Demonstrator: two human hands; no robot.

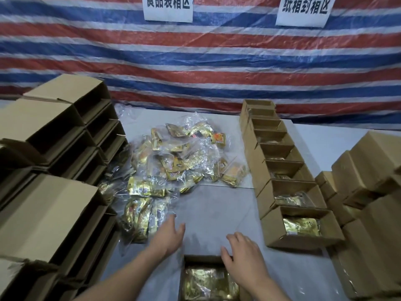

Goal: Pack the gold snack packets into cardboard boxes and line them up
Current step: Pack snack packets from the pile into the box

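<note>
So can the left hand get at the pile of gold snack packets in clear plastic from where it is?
Probably yes. The left hand is open, fingers spread, right beside the near edge of the pile of gold snack packets in clear plastic, with bare grey tabletop and nothing between them.

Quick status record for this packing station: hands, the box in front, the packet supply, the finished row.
left hand: open, over the table beside the packet pile, holding nothing
right hand: open, fingers resting on the far rim of the near box
near box: open, gold packets inside
packet pile: loose gold packets in clear plastic, table centre
filled row: open boxes lined up on the right, packets visible in the nearer ones
empty boxes: stacked at left
</note>
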